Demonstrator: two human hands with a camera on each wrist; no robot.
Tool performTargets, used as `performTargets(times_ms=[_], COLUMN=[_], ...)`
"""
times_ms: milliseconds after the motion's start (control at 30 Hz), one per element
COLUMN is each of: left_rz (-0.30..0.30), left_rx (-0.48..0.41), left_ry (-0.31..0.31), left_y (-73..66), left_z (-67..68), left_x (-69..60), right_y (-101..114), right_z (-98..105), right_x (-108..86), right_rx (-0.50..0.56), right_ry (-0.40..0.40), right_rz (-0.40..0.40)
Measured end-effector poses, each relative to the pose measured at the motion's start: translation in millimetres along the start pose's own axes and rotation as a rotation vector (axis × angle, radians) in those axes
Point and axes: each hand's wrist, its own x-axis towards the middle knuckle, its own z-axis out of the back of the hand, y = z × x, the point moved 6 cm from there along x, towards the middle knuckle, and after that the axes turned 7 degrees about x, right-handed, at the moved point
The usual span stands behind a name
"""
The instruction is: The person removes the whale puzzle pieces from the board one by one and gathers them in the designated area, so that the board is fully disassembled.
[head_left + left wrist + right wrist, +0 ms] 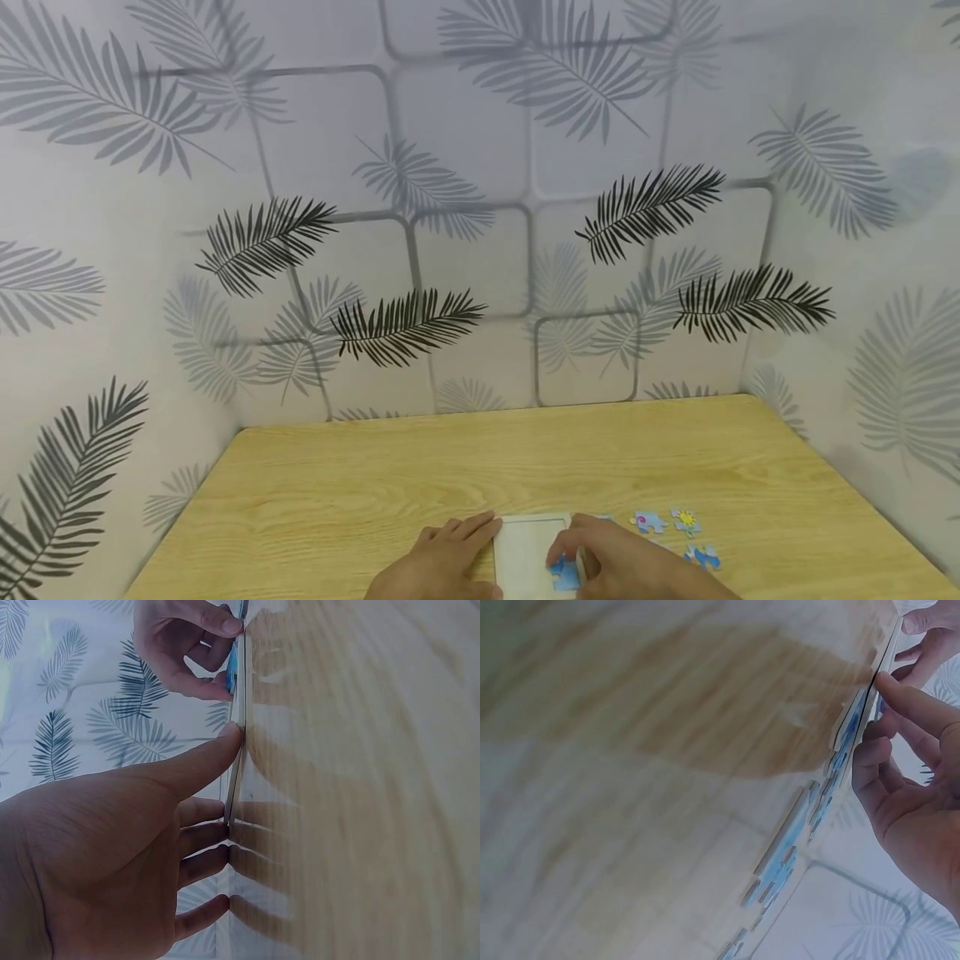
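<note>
A shallow white puzzle tray [519, 554] lies at the front of the wooden table. My left hand [444, 563] rests at its left side, its fairly straight fingers along the edge and the thumb near the lower corner. Over the tray's right part, my right hand [626, 560] pinches a blue jigsaw piece [565, 573] between thumb and fingers. That piece shows as a thin blue sliver in the left wrist view, low against the tray. The right fingers hide part of it and the tray's right edge.
Right of the tray lie several loose jigsaw pieces, among them a piece with a pink swirl [649, 522], a piece with a yellow sun [686, 521] and a blue-and-white piece [703, 557]. A leaf-patterned wall [465, 367] stands behind the table [360, 475].
</note>
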Motion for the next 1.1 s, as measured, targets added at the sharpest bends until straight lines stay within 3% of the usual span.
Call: performTargets(times_ms=[467, 733, 800, 1000, 1100], left_rz=[0.048, 0.013, 0.017, 0.026, 0.02], left_rx=[0.014, 0.015, 0.009, -0.019, -0.017], left_ry=[0.024, 0.011, 0.012, 0.032, 0.039], left_y=[-15.1, -13.1, -13.4, -10.2, -9.6], left_z=[13.9, 13.6, 14.4, 10.2, 9.3], left_x=[-10.3, -9.8, -9.7, -8.1, -8.0], right_y=[-0.9, 3.0, 4.4, 8.1, 2.4], right_z=[-0.8, -0.5, 4.0, 24.7, 37.2], right_x=[3.3, 2.2, -1.0, -22.8, -38.4], right_rx=[-0.059, -0.05, -0.061, -0.13, -0.096], right_ry=[-0.048, -0.051, -0.061, -0.082, -0.085], right_rz=[-0.008, 0.008, 0.03, 0.198, 0.185])
